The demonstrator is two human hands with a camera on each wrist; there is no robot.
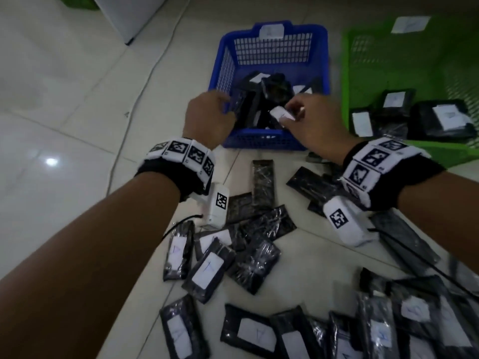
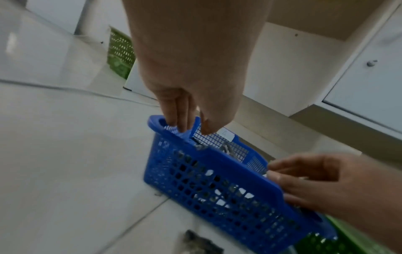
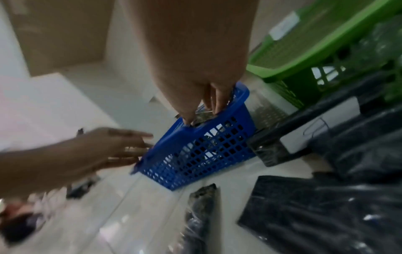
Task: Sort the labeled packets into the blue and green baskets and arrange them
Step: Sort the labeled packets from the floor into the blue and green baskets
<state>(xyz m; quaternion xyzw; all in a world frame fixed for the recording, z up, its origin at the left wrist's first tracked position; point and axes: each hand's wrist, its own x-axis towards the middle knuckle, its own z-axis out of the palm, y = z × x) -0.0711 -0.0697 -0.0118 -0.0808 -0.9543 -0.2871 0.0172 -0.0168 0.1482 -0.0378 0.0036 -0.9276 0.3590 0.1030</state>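
Note:
The blue basket stands on the floor ahead with several black packets inside. My right hand pinches a black packet by its white label just over the basket's near right corner; the right wrist view shows the fingers closed on its shiny wrap. My left hand reaches into the near left corner, its fingers straight and touching packets there. The green basket sits to the right and holds several labeled packets.
Many black packets, some with white labels, lie scattered on the tiled floor below my wrists. A thin cable runs along the floor at left, past a white cabinet. Another green basket stands behind the cabinet.

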